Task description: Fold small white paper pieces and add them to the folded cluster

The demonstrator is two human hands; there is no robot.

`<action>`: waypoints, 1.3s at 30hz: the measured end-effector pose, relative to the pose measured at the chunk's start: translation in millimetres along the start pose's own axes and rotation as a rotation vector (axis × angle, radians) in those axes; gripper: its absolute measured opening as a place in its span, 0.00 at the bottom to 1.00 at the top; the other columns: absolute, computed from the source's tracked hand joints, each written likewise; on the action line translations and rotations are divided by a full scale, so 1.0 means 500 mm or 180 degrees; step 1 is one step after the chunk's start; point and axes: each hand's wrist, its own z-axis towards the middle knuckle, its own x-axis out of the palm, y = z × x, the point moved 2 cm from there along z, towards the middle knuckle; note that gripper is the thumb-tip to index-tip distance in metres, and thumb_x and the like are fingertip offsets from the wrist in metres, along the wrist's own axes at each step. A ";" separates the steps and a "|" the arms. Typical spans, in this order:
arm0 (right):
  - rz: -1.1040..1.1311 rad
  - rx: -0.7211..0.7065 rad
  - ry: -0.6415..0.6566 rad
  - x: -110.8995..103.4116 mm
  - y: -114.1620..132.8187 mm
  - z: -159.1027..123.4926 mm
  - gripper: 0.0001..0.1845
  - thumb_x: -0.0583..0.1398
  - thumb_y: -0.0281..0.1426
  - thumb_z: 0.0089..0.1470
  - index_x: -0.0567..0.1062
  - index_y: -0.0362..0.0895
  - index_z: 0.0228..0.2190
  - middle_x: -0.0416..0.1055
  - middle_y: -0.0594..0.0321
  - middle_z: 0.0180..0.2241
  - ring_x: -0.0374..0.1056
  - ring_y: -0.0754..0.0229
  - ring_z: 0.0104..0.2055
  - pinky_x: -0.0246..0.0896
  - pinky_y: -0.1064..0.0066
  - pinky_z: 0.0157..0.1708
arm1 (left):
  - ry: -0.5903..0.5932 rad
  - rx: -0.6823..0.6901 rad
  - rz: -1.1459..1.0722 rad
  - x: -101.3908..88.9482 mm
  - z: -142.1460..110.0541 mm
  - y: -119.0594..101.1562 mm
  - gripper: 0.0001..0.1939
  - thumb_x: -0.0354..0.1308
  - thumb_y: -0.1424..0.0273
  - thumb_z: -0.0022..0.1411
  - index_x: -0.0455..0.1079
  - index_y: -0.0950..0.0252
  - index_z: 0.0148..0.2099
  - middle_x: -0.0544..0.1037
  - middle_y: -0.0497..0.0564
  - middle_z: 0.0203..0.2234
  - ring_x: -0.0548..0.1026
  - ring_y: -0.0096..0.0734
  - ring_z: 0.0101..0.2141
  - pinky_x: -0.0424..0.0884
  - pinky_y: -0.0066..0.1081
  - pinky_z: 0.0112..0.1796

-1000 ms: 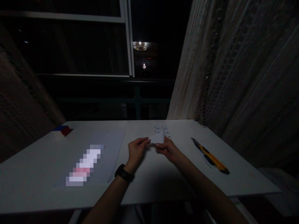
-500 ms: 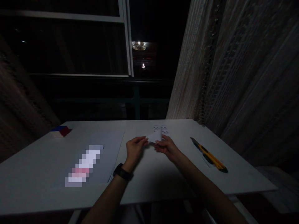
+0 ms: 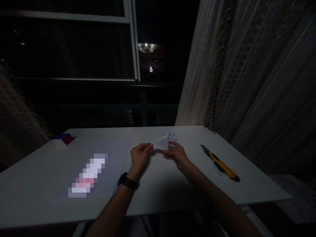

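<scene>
A small white folded paper, roughly triangular with its point up at the right, is held above the table between both hands. My left hand pinches its left corner; a dark watch is on that wrist. At the paper's right edge, my right hand grips it between thumb and fingers. Just behind the paper, small pieces of paper with dark marks lie on the table, partly hidden by it.
A yellow and black utility knife lies at the right with its blade end pointing away. White sheets, with a blurred-out strip on them, lie at the left. A blue, red and white block sits at the far left of the white table.
Both hands have shifted slightly left with the paper, and more of its flat face now shows. The whole view has also drifted a little.
</scene>
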 end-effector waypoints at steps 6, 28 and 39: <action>-0.0105 0.0037 0.0050 -0.004 0.003 0.003 0.30 0.68 0.26 0.28 0.65 0.44 0.37 0.72 0.66 0.19 0.70 0.60 0.21 0.65 0.71 0.21 | 0.0018 0.0010 0.0031 -0.001 -0.002 -0.003 0.13 0.65 0.67 0.41 0.75 0.71 0.30 0.78 0.54 0.22 0.76 0.33 0.24 0.72 0.31 0.29; -0.0023 0.0067 0.0170 -0.018 0.017 0.011 0.30 0.70 0.26 0.24 0.67 0.42 0.34 0.71 0.68 0.17 0.68 0.61 0.19 0.67 0.68 0.23 | 0.0135 -0.0046 0.0097 -0.002 0.000 -0.001 0.13 0.66 0.68 0.40 0.75 0.71 0.30 0.78 0.54 0.22 0.76 0.33 0.25 0.71 0.30 0.30; -0.0421 -0.0204 0.0324 -0.011 0.017 0.009 0.31 0.69 0.30 0.22 0.65 0.42 0.33 0.70 0.68 0.14 0.67 0.61 0.17 0.63 0.70 0.21 | 0.0072 0.0044 0.0216 -0.005 -0.001 -0.009 0.13 0.65 0.67 0.40 0.75 0.71 0.30 0.78 0.54 0.21 0.76 0.34 0.24 0.71 0.30 0.29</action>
